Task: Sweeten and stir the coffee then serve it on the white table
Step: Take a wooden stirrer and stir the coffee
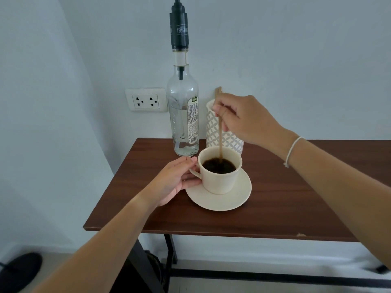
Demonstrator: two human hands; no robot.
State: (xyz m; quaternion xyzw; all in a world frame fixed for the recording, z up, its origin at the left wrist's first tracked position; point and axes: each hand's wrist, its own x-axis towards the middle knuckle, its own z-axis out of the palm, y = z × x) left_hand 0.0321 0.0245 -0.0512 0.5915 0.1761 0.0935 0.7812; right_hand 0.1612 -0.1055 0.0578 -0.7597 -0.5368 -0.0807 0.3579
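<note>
Stirring is the step in hand. Left hand [176,179] clasps the handle of the cream ceramic cup [221,176] on its saucer [228,200], on the brown wooden table [296,197]. Right hand [245,119] pinches a thin wooden stirrer [220,134] dipped in the coffee. Next: withdraw stirrer, lift saucer level.

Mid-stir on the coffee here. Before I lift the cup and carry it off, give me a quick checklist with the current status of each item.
1. Stick out of the cup: not ok, its tip is in the coffee, held by the right hand.
2. Left hand on the handle: ok, fingers at it.
3. Cup seated on saucer: ok, upright and roughly centred.
4. Coffee level safe for carrying: ok, well below the rim.
5. Bottle clear of the lift: cannot tell, it stands close behind the handle.
6. White table in sight: not ok, only the brown table shows.
</note>
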